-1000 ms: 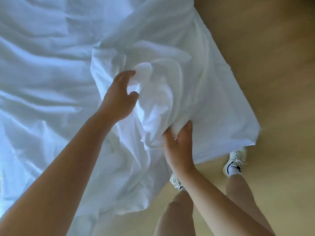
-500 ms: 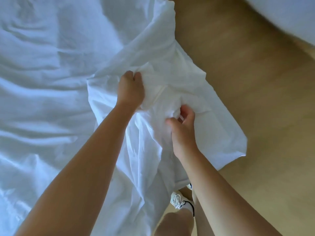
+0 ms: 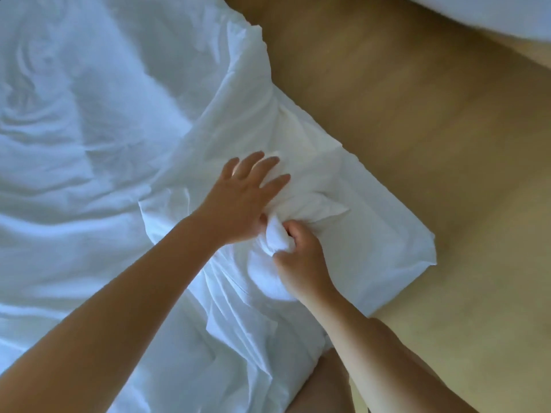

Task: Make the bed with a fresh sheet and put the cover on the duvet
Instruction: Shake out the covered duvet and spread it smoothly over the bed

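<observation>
left hand [image 3: 241, 201]: lay palm down on the thin white rectangular cloth [image 3: 372, 234], fingers straight and spread apart, holding nothing; thumb side touched the gathered fabric beside it.
right hand [image 3: 301, 257]: fingers and thumb curled tight round the twisted white bunch of cloth [image 3: 275, 236], clamped on it, knuckles turned toward the left hand.
twisted white bunch of cloth: stood up from the middle of the thin white rectangular cloth, squeezed between the two hands and touching both; creases fanned out from it toward the far corner.
thin white rectangular cloth: rested on top of the rumpled white bedding [image 3: 74, 144] at the right edge of the bed, one square corner jutting out over the floor; could not tell whether sheet or duvet cover.
rumpled white bedding: filled the left side of the view, crossed by long soft folds.
light brown wooden floor [image 3: 417, 129]: ran along the right of the bed from top to bottom.
soft white mass [image 3: 492, 16]: sat in the upper right corner, cut off by the frame, well apart from the hands.
bare leg [image 3: 322, 383]: showed at the lower edge, under the right forearm, just beside the hanging fabric.
</observation>
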`<state>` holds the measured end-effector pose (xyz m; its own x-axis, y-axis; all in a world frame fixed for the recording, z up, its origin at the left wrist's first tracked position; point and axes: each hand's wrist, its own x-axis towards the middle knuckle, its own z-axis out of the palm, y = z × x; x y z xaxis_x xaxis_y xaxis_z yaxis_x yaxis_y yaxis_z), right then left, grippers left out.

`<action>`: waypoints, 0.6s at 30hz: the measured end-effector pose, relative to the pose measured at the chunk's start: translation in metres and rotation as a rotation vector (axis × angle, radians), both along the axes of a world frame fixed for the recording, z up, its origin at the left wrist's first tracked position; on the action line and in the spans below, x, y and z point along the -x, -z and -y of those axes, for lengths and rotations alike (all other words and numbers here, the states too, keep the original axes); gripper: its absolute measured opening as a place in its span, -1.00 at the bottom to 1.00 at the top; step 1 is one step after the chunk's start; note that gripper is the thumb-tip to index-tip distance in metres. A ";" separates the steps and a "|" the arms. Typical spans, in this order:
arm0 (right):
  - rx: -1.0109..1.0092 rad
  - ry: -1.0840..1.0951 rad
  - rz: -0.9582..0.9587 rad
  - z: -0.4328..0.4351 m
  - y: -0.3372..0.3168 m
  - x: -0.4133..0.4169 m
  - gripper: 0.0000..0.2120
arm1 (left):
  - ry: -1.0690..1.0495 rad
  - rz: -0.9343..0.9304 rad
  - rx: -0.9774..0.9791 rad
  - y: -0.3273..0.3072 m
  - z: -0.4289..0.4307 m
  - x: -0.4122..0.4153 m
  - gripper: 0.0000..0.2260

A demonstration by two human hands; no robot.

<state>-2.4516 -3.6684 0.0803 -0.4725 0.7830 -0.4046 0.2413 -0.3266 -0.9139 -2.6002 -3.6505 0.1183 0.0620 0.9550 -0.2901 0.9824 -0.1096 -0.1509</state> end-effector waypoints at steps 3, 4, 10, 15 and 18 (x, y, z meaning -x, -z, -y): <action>-0.098 -0.259 0.016 0.026 0.006 -0.017 -0.90 | -0.076 -0.138 0.181 0.009 -0.022 -0.005 -0.70; -0.082 -0.366 0.024 0.035 0.008 -0.023 -0.94 | -0.175 -0.053 0.132 0.010 -0.030 -0.005 -0.77; 0.035 0.431 -0.175 0.046 -0.005 -0.013 -0.56 | -0.846 0.827 -0.141 -0.005 -0.063 -0.018 -0.79; 0.956 0.943 -0.629 -0.025 0.011 -0.002 -0.58 | -0.651 0.708 -0.213 -0.038 -0.086 -0.009 -0.78; 0.725 0.558 -0.571 -0.039 0.007 0.010 -0.59 | -0.529 0.671 -0.138 -0.041 -0.086 -0.016 -0.70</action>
